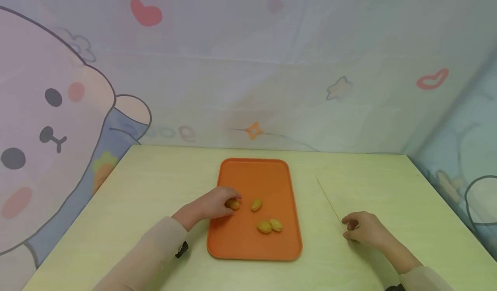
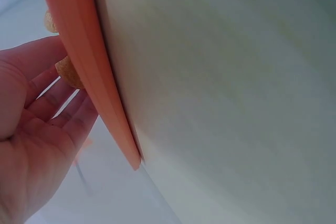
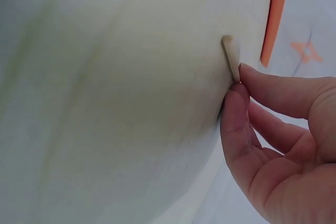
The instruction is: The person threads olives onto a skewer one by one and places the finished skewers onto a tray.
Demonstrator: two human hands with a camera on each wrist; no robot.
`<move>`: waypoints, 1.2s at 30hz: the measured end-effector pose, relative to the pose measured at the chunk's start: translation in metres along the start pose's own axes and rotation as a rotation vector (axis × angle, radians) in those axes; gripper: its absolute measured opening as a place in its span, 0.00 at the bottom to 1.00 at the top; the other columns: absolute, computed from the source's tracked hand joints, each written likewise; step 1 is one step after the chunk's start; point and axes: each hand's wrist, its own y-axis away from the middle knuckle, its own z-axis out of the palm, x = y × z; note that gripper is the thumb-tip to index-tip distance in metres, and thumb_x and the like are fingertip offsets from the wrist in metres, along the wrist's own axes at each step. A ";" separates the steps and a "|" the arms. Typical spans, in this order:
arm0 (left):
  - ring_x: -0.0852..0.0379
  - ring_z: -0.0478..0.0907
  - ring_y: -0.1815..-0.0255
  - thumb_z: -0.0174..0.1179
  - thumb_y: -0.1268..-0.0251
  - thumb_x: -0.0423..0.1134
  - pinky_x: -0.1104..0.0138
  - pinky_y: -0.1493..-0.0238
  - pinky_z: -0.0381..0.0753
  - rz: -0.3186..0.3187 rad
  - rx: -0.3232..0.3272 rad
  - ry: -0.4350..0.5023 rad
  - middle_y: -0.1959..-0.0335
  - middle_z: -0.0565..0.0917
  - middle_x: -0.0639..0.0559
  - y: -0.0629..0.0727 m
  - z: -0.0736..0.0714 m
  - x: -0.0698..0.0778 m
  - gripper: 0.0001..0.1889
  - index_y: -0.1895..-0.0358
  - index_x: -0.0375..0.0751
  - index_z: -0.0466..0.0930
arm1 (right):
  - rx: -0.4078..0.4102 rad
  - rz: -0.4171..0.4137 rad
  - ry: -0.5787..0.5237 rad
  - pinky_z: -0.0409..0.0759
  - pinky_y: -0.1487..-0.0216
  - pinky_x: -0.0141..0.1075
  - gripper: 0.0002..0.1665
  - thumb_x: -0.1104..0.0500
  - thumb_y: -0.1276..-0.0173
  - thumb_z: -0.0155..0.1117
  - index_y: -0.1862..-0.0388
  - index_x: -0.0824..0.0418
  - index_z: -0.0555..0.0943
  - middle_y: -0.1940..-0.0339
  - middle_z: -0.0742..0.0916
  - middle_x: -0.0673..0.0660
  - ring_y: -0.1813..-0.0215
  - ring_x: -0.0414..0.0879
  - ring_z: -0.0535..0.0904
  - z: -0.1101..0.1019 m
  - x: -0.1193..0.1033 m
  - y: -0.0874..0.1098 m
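While left hand clasps yellow lump by tray's left edge, right hand pinches stick — slackening could drop it

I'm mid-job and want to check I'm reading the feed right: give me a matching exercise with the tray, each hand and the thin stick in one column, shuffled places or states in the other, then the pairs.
Column 1
1. Tray
2. Left hand
3. Right hand
4. Thin stick

Column 2
A. Pinching something slender between thumb and finger
B. Pale and straight, out to the right of the orange surface
C. Orange, flat on the table
D. Over the left edge of the orange surface, around a yellow piece

Pairs: 1-C, 2-D, 3-A, 4-B
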 end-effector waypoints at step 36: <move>0.56 0.77 0.62 0.62 0.38 0.29 0.64 0.56 0.79 0.137 0.039 -0.072 0.60 0.84 0.48 0.006 -0.023 0.012 0.10 0.55 0.33 0.83 | 0.147 -0.158 -0.019 0.72 0.72 0.30 0.12 0.68 0.37 0.60 0.55 0.67 0.82 0.68 0.82 0.51 0.69 0.35 0.73 -0.034 -0.028 0.010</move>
